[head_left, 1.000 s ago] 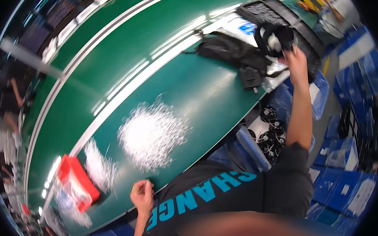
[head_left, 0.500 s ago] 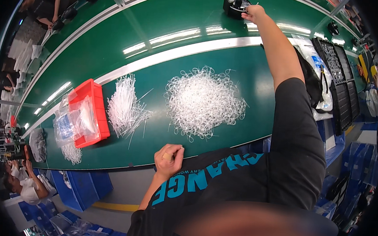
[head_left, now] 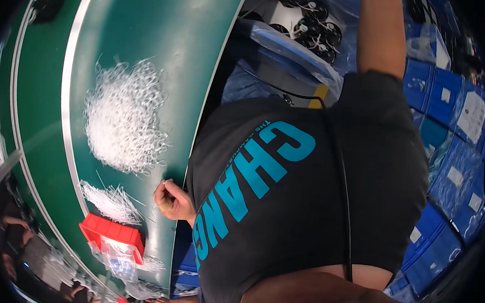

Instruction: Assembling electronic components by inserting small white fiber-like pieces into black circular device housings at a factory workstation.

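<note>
My left hand [head_left: 172, 199] rests at the near edge of the green table [head_left: 190, 54], its fingers curled together with a yellowish wrap on one of them. Whatever it may hold is too small to make out. Closest to it are a bundle of straight white cable ties [head_left: 111, 202] and a big heap of looped white cable ties [head_left: 123, 119]. My right forearm [head_left: 380, 35] reaches out past the top of the picture, so that hand is hidden. Left of that arm, a plastic-lined container [head_left: 293, 46] holds several round black parts [head_left: 311, 29] with white ties on them.
A red bin [head_left: 114, 233] with clear plastic bags stands beyond the straight ties. Blue crates [head_left: 452, 175] are stacked on the right. A dark object [head_left: 49, 3] sits on the green belt at the far left. Another person's arm [head_left: 175, 301] shows at the bottom.
My view and body have swung to the right. My right hand has left the black object on the belt and gone out of the picture. My left hand stays curled at the table edge.
</note>
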A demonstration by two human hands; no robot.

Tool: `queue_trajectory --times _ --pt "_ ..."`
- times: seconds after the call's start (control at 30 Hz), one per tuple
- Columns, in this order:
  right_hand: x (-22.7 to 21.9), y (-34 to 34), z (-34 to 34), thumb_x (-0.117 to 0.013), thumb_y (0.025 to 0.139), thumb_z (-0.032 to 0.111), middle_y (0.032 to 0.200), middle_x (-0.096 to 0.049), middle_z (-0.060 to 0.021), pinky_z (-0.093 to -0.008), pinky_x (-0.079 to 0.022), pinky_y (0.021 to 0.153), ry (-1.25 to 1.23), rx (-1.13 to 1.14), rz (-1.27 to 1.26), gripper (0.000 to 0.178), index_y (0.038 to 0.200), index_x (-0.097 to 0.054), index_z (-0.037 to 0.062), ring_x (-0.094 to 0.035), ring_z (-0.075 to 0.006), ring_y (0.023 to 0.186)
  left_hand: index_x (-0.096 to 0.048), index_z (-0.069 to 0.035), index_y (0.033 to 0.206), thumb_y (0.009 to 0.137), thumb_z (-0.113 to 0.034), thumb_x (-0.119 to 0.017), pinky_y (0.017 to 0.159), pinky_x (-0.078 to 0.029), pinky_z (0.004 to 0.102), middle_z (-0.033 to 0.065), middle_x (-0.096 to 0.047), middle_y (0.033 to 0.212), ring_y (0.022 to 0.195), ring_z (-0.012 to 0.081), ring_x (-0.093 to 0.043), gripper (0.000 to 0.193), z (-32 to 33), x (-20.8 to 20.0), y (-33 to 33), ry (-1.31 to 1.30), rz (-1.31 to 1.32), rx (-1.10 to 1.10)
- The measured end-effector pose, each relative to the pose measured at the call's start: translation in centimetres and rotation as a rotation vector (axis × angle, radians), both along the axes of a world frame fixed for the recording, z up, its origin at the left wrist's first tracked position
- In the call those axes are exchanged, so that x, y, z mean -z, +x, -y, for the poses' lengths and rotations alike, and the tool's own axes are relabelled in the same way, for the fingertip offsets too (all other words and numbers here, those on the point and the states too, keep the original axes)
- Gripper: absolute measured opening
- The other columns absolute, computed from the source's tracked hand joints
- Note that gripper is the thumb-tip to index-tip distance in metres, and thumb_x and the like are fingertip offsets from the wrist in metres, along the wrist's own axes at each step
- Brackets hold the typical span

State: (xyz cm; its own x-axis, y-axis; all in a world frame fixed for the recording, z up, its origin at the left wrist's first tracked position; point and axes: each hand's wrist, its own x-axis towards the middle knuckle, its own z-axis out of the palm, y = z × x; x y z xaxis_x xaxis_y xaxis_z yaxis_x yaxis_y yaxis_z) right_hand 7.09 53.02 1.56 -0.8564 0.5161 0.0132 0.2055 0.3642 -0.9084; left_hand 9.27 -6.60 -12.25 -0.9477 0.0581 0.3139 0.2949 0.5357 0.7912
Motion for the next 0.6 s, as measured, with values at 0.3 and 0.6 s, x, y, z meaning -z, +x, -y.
queue_trajectory --times 0.3,0.6 --pt "38.3 10.0 -2.3 -0.063 0.080 0.008 0.109 -0.068 -0.0164 -0.0392 -0.051 0.089 0.395 -0.047 0.982 0.030 0.110 -0.067 0.0072 -0.065 -0.0323 0.103 -0.060 0.001 0.098 0.093 -0.009 -0.064 0.065 -0.048 0.0253 0.0070 -0.062 0.086 0.072 0.0128 -0.057 0.011 0.4 0.3 -0.9 -0.283 0.038 -0.081" --pt "56.2 10.3 -2.3 -0.058 0.081 0.010 0.117 -0.064 -0.0213 -0.0434 -0.051 0.089 0.240 -0.085 1.008 0.032 0.113 -0.066 0.0064 -0.061 -0.0365 0.111 -0.060 0.000 0.093 0.094 -0.009 -0.062 0.054 -0.040 0.0205 0.0005 -0.057 0.076 0.061 0.0057 -0.048 0.009 0.0 -0.3 -1.2 -0.284 0.091 -0.110"
